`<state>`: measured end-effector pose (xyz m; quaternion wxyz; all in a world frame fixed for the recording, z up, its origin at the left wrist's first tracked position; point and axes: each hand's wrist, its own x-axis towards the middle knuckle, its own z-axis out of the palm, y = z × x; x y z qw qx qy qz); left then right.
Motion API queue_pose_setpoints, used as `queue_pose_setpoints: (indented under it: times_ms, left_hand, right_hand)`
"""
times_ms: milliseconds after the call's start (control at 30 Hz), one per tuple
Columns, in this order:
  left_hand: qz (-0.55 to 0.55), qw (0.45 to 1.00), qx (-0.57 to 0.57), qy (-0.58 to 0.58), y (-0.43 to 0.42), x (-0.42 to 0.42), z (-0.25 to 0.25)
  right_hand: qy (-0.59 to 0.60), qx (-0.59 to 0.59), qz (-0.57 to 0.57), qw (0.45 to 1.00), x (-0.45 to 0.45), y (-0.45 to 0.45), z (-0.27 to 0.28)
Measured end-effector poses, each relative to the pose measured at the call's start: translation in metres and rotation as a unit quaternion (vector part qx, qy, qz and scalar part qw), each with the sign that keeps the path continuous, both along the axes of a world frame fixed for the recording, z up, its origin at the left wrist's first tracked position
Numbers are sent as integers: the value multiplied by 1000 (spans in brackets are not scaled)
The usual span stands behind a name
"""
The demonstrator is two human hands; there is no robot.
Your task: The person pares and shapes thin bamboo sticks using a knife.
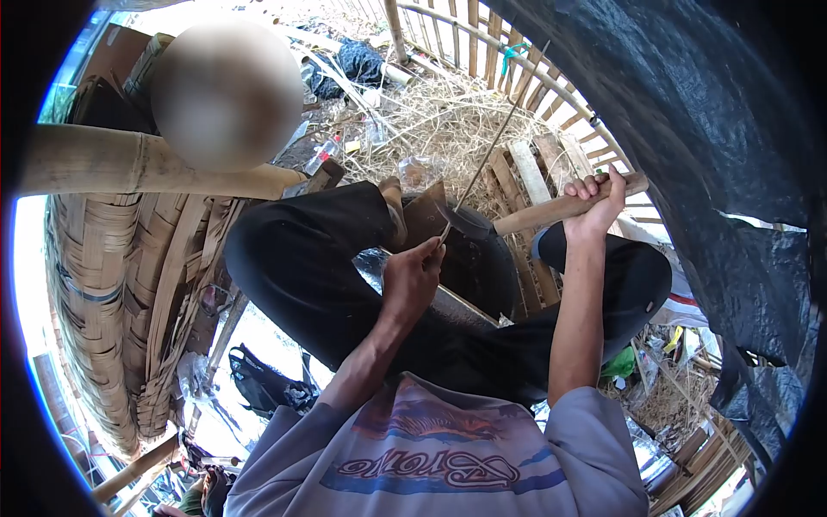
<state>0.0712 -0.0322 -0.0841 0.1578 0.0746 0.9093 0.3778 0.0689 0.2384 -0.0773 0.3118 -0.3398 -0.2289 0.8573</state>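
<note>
My right hand (596,200) is wrapped round the wooden handle (551,211) of a hammer, toward the handle's far end. Its dark head (469,224) is over a dark, rounded block or vessel (482,271) between my legs. In my left hand (413,274), pinched between thumb and fingers, is the near end of a long thin rod (501,133). The rod slants up and right, passing close by the hammer head; whether they touch I cannot tell. A brown plate-like piece (422,214) stands just beyond my left fingers.
My bent legs (301,250) frame the work spot. Wooden slats (524,181) lie beyond it, with straw (448,112) and a plastic bottle (323,153) further off. Woven bamboo (112,319) and a thick bamboo pole (164,164) stand left; black plastic sheeting (724,164) hangs right.
</note>
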Motion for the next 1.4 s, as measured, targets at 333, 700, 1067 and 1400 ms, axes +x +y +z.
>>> queue_pose_setpoints:
  times_ms: [333, 700, 1067, 1400]
  left_hand:
    - [-4, 1000, -10, 7, 3, -2, 1]
    - [-29, 1000, -6, 11, 4, 2, 2]
    - [1, 1000, 17, -11, 5, 1, 6]
    - [-11, 1000, 19, 16, -1, 1, -2]
  right_hand:
    - [-11, -31, -64, 997, -4, 1, 0]
    - [6, -21, -22, 1000, 4, 5, -12]
    - [-33, -19, -18, 999, -2, 0, -3]
    - [-3, -41, -58, 997, 1, 11, -10]
